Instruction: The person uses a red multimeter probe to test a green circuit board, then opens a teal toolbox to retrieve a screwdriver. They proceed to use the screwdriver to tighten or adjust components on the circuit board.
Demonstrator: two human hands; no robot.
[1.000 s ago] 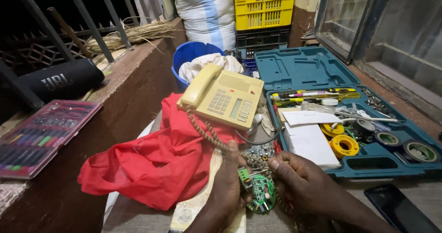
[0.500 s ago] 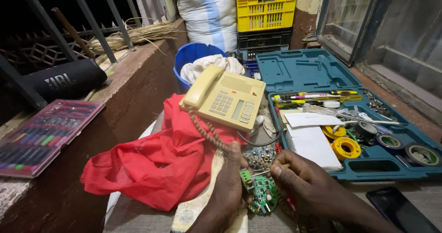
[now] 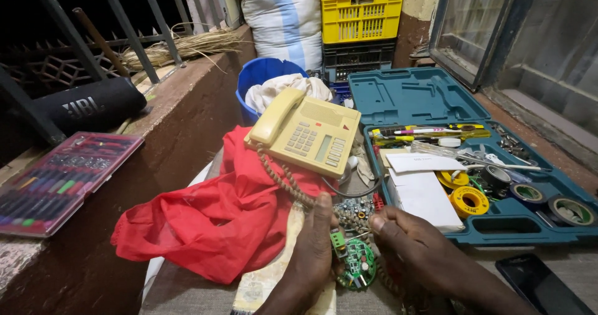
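Note:
My left hand and my right hand meet low in the head view around a small round green circuit board. The left thumb and fingers grip the board's left edge. The right hand's fingertips pinch at its top right edge. Just beyond the board lies another dark circuit board with small parts. A beige desk telephone with a coiled cord rests behind it, partly on a crumpled red cloth.
An open teal tool case at right holds screwdrivers, white paper and tape rolls. A black phone lies at lower right. A blue bucket, stacked crates, a clear screwdriver-set case and a black speaker stand around.
Both hands stay on the green circuit board; they have shifted only slightly. The view has drifted a little.

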